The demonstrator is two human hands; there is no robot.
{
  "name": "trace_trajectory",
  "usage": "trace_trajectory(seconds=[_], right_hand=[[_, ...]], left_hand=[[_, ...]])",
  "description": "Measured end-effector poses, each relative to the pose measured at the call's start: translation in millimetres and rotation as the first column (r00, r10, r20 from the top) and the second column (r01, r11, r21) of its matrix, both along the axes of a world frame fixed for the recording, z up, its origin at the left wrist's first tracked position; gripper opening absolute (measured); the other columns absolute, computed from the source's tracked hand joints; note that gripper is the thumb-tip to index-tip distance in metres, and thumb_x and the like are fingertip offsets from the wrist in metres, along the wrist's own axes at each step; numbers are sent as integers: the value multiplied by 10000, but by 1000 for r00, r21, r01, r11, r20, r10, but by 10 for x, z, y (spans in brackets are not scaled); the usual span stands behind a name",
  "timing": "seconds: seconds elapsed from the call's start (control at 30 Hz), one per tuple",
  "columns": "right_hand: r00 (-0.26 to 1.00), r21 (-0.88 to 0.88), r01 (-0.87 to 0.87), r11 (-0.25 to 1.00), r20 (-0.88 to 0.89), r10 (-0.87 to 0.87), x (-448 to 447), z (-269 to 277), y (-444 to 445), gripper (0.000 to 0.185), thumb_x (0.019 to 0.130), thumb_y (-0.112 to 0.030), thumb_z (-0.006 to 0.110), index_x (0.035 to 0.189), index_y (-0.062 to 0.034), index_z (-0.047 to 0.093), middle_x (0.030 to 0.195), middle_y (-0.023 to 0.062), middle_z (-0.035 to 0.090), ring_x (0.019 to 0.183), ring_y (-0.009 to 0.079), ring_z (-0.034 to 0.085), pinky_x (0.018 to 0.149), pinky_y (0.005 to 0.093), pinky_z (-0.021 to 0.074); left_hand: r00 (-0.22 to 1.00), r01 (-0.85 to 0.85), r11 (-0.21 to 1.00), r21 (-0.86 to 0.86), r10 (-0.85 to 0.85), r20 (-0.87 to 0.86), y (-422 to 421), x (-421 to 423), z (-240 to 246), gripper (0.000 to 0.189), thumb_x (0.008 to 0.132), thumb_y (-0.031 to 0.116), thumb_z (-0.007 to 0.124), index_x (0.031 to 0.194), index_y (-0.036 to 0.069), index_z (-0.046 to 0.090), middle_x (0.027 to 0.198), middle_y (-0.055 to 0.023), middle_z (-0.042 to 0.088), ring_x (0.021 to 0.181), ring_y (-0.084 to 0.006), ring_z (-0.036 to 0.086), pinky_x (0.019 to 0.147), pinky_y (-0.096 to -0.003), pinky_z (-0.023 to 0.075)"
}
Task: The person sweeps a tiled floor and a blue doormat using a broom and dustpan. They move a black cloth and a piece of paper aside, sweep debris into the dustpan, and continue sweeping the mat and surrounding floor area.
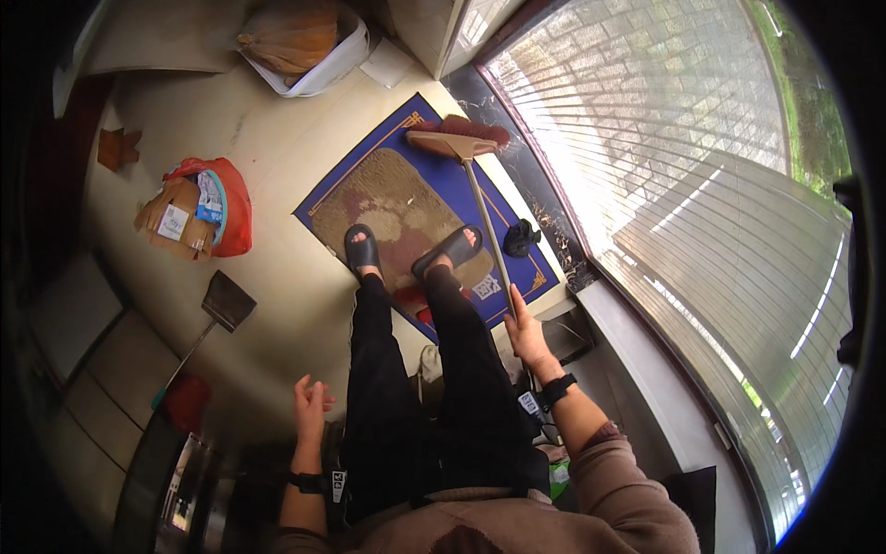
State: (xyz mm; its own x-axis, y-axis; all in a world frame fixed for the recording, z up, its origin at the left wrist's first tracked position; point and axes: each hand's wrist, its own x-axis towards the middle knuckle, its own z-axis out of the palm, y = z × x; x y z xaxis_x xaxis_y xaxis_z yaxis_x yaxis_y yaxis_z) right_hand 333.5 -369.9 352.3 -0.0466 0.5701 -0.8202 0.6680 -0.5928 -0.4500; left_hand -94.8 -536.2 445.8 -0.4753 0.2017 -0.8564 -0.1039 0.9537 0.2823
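A broom (460, 142) with a tan head and dark red bristles rests at the far right part of a blue doormat (443, 173). My right hand (527, 332) grips the broom's long metal handle (486, 225) near the mat's lower right edge. My left hand (313, 400) hangs beside my left leg, fingers apart, with nothing in it. Both my feet, in dark slide sandals (361, 249), stand on a worn brown and maroon rug (377, 197) that lies over the blue mat. A crumpled black object (520, 238), perhaps a bag, lies right of the handle.
On the left floor stand a red bag (237, 208) with cardboard (181, 211) in it and a long-handled dustpan (229, 302). A white bin (318, 76) holds a large orange-brown object (294, 38). Along the right runs a ribbed door or shutter (664, 138) behind a dark stone threshold (516, 156).
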Motion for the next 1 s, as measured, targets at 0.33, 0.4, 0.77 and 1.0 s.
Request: trace_trajectory(seconds=[0.33, 0.4, 0.77, 1.0], right_hand=[[993, -122, 90, 988, -70, -99, -124, 18, 386, 658, 973, -119, 532, 1553, -276, 266, 891, 142, 672, 542, 188, 580, 501, 335, 509], [993, -95, 83, 992, -70, -90, -175, -52, 419, 668, 966, -104, 531, 1552, -287, 268, 873, 101, 680, 499, 142, 538, 431, 304, 473], [810, 251, -440, 862, -304, 502, -620, -630, 617, 699, 872, -116, 551, 1521, -167, 295, 796, 252, 665, 755, 430, 662, 690, 517, 537], [843, 59, -472, 880, -264, 469, -123, 144, 81, 719, 900, -147, 560, 1543, -225, 248, 665, 203, 611, 616, 392, 637, 582, 498, 504]], left_hand=[[972, 177, 981, 73, -186, 143, 170, 35, -248, 424, 1019, 219, 540, 1373, 17, 424, 1023, -118, 668, 730, -146, 666, 624, -258, 516], [962, 206, 975, 83, -217, 167, 235, 42, -302, 419, 1016, 205, 542, 1368, 11, 424, 1016, -113, 672, 729, -138, 665, 624, -252, 513], [905, 390, 918, 73, -396, 153, 686, -86, -516, 398, 1015, 200, 529, 1369, 37, 447, 1025, -106, 677, 742, -137, 670, 616, -245, 512], [856, 476, 864, 164, -498, 137, 1396, -111, -733, 293, 993, 171, 565, 1259, 49, 548, 990, -53, 674, 747, -104, 648, 653, -225, 493]])
